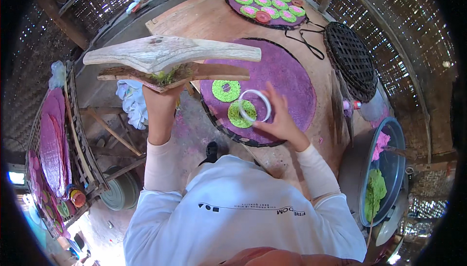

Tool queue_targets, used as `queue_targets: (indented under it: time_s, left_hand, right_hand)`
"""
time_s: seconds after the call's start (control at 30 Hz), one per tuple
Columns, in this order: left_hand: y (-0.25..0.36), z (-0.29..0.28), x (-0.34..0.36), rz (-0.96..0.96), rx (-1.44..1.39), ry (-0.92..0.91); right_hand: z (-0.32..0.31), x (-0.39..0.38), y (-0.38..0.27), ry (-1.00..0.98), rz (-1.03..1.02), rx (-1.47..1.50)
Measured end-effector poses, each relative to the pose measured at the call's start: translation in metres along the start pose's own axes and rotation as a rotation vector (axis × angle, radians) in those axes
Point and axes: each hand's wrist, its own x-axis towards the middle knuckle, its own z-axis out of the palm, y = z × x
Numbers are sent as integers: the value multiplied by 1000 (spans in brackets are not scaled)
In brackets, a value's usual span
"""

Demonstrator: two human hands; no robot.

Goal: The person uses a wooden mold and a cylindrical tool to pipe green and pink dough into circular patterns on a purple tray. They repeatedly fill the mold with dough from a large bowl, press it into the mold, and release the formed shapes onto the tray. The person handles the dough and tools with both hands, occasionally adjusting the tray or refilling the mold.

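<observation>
My left hand (pixel 159 99) grips a wooden press-like tool (pixel 168 52) made of two long pieces with narrow ends, one above the other. Its fingers are mostly hidden behind the wood, and green paste clings to the lower piece. Between the thumb and fingers of my right hand (pixel 284 122) is a white ring (pixel 267 105), tilted over a round purple mat (pixel 294 86). A lacy green disc (pixel 237 118) lies on the mat, partly beneath the ring. Just beyond it rests a second green disc (pixel 219 94) with a hole in its middle.
A second purple mat (pixel 235 4) at the far end bears several green-and-pink discs and coloured rings. A black woven tray (pixel 350 54) leans at the right. Nearer stands a blue-grey basin (pixel 400 168) with pink and green dough. A rack (pixel 80 134) of purple sheets is at left.
</observation>
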Motion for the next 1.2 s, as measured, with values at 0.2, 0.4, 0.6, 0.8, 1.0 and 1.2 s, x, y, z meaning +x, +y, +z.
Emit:
queue_targets:
  time_s: [0.2, 0.4, 0.6, 0.8, 1.0, 1.2]
  left_hand:
    - [2, 12, -4, -22, 21, -67]
    - [7, 36, -16, 137, 206, -480]
    - [32, 78, -39, 454, 631, -757]
    - [-24, 43, -73, 151, 434, 109]
    - [-79, 58, -143, -410, -28, 45]
    - [-107, 20, -94, -167, 361, -165]
  right_hand:
    - [-26, -38, 14, -25, 99, -260]
    - [-38, -31, 9, 186, 44, 379]
    - [-57, -55, -49, -399, 155, 876]
    - [-26, -104, -16, 158, 99, 1071]
    - [-53, -97, -5, 354, 54, 1141]
    - [-58, -108, 0, 411, 103, 1104]
